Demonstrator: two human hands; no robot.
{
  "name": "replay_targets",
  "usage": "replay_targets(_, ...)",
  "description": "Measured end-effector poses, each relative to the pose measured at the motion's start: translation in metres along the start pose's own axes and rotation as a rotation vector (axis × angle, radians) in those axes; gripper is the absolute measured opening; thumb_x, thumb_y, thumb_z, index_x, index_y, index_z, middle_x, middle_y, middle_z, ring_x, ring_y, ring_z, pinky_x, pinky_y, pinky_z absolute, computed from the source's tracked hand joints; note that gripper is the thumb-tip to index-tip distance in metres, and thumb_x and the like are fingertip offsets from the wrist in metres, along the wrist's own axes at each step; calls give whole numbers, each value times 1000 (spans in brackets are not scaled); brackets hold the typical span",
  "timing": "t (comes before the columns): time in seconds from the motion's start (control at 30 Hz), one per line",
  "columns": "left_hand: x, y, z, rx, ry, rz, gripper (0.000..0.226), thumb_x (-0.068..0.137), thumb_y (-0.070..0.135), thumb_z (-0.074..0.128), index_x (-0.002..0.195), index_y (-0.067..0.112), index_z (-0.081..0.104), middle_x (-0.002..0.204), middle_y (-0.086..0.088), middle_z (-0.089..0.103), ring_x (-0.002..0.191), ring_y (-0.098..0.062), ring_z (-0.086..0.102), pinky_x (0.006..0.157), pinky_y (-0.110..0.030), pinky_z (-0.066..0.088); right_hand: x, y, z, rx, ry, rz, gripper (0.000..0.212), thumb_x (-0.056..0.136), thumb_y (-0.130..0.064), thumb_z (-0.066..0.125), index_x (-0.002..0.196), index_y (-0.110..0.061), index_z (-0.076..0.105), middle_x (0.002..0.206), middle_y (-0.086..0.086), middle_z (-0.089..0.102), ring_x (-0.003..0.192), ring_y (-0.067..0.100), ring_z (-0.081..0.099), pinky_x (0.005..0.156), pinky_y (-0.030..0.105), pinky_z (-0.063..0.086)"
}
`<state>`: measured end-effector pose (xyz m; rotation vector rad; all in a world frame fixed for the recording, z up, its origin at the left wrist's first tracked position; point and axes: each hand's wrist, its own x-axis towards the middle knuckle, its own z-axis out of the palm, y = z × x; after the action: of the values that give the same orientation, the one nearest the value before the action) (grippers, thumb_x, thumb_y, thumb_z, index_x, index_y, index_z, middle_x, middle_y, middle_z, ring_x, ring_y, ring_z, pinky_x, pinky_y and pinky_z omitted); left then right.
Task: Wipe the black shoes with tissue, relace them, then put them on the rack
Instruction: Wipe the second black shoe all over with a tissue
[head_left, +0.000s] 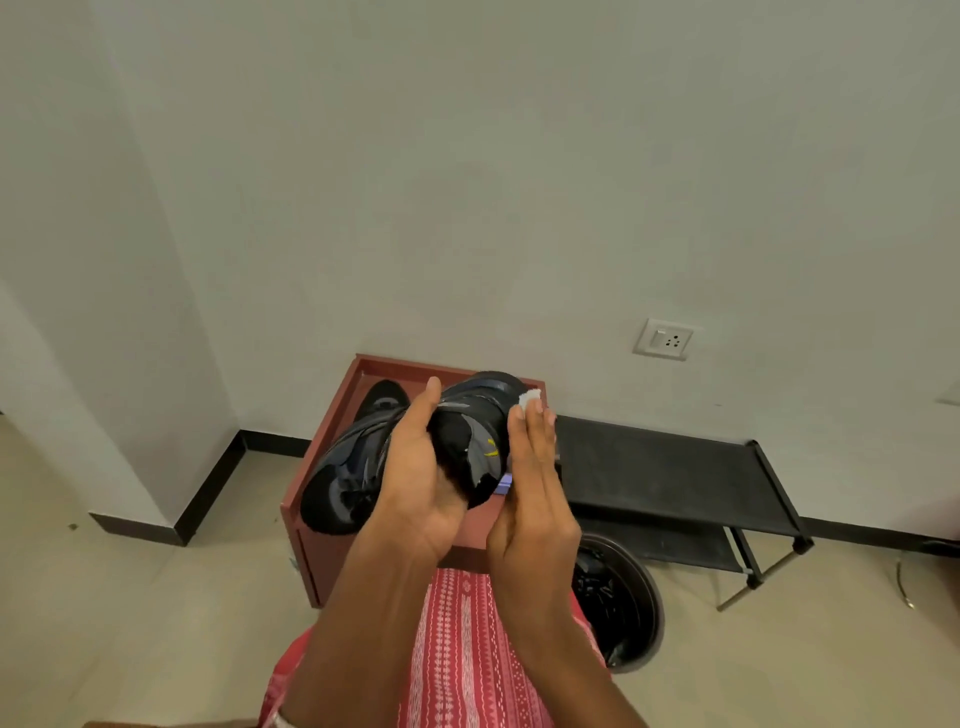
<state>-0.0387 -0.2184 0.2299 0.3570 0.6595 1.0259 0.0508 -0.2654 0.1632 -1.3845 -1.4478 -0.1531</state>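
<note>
I see rack (670, 467) right, against the far wall. Red stand (395, 364) left of it, second shoe (337, 491) lying on top. Left hand (415, 478) grips shoe (467, 431) above the stand. Right hand (530, 467), fingers straight, presses tissue (530, 399) on the shoe's right side. Thumb hidden, probably not pinching.
</note>
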Motion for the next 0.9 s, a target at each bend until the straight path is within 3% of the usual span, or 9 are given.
replay_targets(0.17,0,-4,3,13,-38,46,67,98,57,43,130,1,61,124,-19,68,115,-31,66,102,-41,48,24,-20,-4,126,92,60,40,97,-10,42,129,-5,65,129,3,66,122,2,57,102,11,44)
replay_targets(0.23,1,-4,1,25,-5,88,71,97,62,39,127,2,63,118,-19,71,107,-30,70,94,-41,52,25,-25,-8,149,68,45,33,97,-4,50,123,-6,70,120,0,70,111,3,65,94,17,53)
replay_targets(0.33,2,0,-1,78,-14,160,82,94,70,33,126,1,63,118,-20,70,112,-31,68,105,-46,47,23,-30,-21,152,60,52,39,87,16,63,117,-7,73,111,1,75,104,8,70,87,25,59)
replay_targets(0.5,6,2,1,83,-45,218,91,90,78,27,126,2,64,121,-19,69,118,-30,64,111,-45,42,32,-49,-47,205,141,27,29,91,11,63,114,-4,73,109,0,74,106,5,68,90,21,55)
replay_targets(0.6,7,-5,1,120,-54,221,85,88,81,30,81,9,76,81,-7,75,83,-18,72,83,-32,56,36,-57,-38,51,21,-74,24,93,-2,59,111,-6,74,109,2,73,105,12,68,92,23,54)
replay_targets(0.67,2,-10,8,172,-69,240,83,94,72,23,41,18,57,46,4,55,46,-6,57,52,-19,50,40,-60,-29,-40,-35,-126,31,89,-15,49,102,-7,76,100,3,74,97,16,68,87,26,54)
replay_targets(0.73,-4,-13,19,161,-90,269,81,99,63,21,33,22,44,38,8,43,36,-3,45,45,-15,44,45,-62,-26,-78,-15,-96,34,86,-18,45,94,-10,77,91,0,73,90,17,66,82,23,52)
replay_targets(0.83,-3,-19,20,138,-145,329,75,99,58,25,42,23,58,49,9,55,50,-1,56,64,-17,48,61,-65,-30,-95,-35,-39,25,85,-12,54,87,-12,78,83,-1,74,85,19,66,72,25,52)
replay_targets(0.9,-1,-26,18,207,-168,371,60,98,59,27,68,32,71,74,13,67,73,2,66,83,-22,46,72,-64,-30,-136,-125,-33,21,83,-13,57,87,-14,79,82,-1,74,83,19,64,69,25,50)
